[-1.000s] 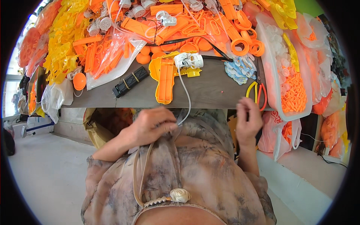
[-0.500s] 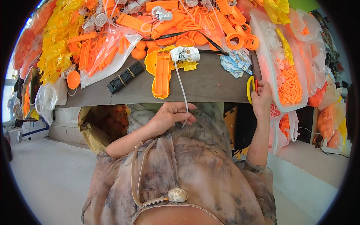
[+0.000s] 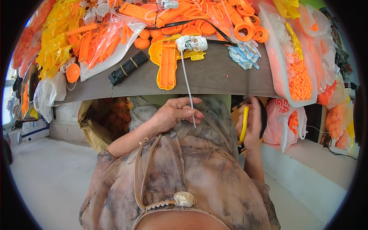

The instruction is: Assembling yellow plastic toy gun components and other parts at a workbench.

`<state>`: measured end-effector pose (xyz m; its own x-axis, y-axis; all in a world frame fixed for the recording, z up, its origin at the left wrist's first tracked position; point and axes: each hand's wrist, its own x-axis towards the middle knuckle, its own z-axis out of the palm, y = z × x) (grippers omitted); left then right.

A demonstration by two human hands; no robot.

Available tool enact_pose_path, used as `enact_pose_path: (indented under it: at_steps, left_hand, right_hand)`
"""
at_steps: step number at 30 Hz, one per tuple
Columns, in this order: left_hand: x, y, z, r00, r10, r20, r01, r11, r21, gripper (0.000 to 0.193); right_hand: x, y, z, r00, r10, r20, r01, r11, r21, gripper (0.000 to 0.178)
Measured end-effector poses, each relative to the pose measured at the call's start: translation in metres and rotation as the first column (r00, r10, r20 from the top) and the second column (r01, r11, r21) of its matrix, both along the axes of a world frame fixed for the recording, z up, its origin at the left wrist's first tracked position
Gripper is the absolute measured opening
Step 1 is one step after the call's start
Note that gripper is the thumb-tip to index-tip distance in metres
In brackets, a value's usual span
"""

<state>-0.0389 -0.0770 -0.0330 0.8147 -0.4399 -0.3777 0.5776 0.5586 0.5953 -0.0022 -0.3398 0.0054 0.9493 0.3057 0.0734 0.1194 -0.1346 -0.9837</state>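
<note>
My left hand [image 3: 178, 112] is just off the table's front edge, its fingers closed round a thin white tube [image 3: 186, 78]. The tube runs up to a small white motor unit with dark wires [image 3: 193, 43]. That unit rests on a yellow and orange plastic gun-shaped housing [image 3: 167, 63] lying on the table. To the right, below the table edge, my right hand [image 3: 253, 122] grips scissors by their yellow handle [image 3: 243, 124]. Motion blurs the hand and the dark blades, which point up toward the table.
A black block with rubber bands [image 3: 128, 69] and a pile of blue stickers or cards [image 3: 244, 55] lie on the table [image 3: 214, 78]. Orange parts [image 3: 168, 19] heap at the back, yellow parts [image 3: 57, 46] at left. A clear bin [image 3: 281, 82] with small orange pieces stands at right.
My right hand has lifted the scissors off the table's right side and brought them left and down toward me. The left hand keeps the tube, nearly in place. My view has shifted slightly.
</note>
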Motion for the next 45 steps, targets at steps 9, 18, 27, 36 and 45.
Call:
enact_pose_path:
  at_steps: [9, 18, 27, 36, 45]
  left_hand:
    - [-0.007, 0.000, 0.003, 0.999, 0.049, 0.016, -0.048, 0.996, -0.069, 0.050]
    - [-0.007, 0.001, 0.002, 0.998, 0.047, 0.032, -0.045, 0.998, -0.054, 0.049]
    - [-0.006, 0.003, 0.001, 0.996, 0.062, 0.064, -0.065, 0.997, 0.034, 0.046]
    - [-0.024, 0.024, 0.030, 0.952, 0.047, 0.304, -0.171, 0.902, 0.397, 0.027]
    - [-0.063, 0.240, 0.072, 0.497, 0.341, 0.798, -0.654, -0.458, 0.603, 0.012]
  right_hand:
    - [-0.018, 0.018, -0.018, 0.800, 0.423, -0.426, -0.503, 0.859, -0.092, 0.081]
    - [-0.021, 0.027, -0.025, 0.797, 0.387, -0.463, -0.477, 0.874, -0.092, 0.052]
    - [-0.016, 0.032, -0.022, 0.778, 0.403, -0.482, -0.471, 0.882, -0.023, 0.050]
    - [0.009, 0.010, -0.036, 0.988, -0.077, -0.137, 0.076, 0.997, -0.017, 0.028]
    - [0.088, -0.025, 0.005, 0.934, -0.185, 0.304, 0.353, 0.595, -0.722, 0.039]
